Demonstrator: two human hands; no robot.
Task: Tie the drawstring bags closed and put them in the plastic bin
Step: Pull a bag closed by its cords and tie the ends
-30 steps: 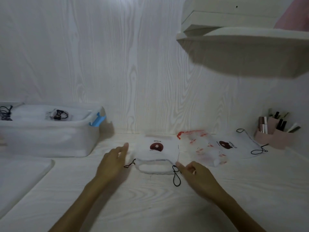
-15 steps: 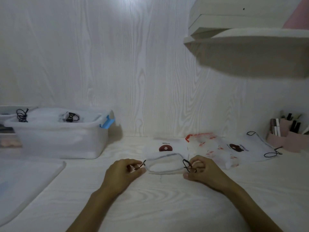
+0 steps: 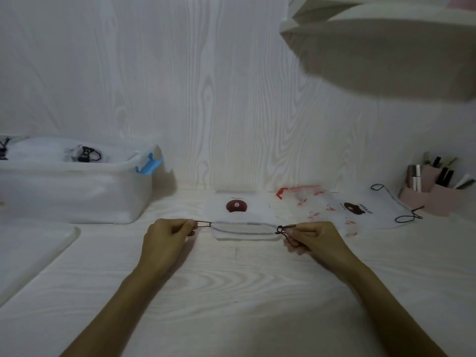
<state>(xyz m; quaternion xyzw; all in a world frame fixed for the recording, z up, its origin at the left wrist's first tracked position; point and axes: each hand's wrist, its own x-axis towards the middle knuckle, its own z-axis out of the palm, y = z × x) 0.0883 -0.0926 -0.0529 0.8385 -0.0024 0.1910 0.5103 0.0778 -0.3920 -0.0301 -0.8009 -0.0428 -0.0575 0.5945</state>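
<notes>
The left hand (image 3: 166,237) and right hand (image 3: 313,238) each pinch a black string end of the white drawstring bag (image 3: 242,217) on the table (image 3: 231,292), near the plastic bin (image 3: 77,186).

Translucent plastic bin (image 3: 77,191); sheer cloth bag (image 3: 242,215); matt woodgrain table (image 3: 231,292).

Both forearms are bare to the frame edge, no sleeves, rings or watch on the hands.
</notes>
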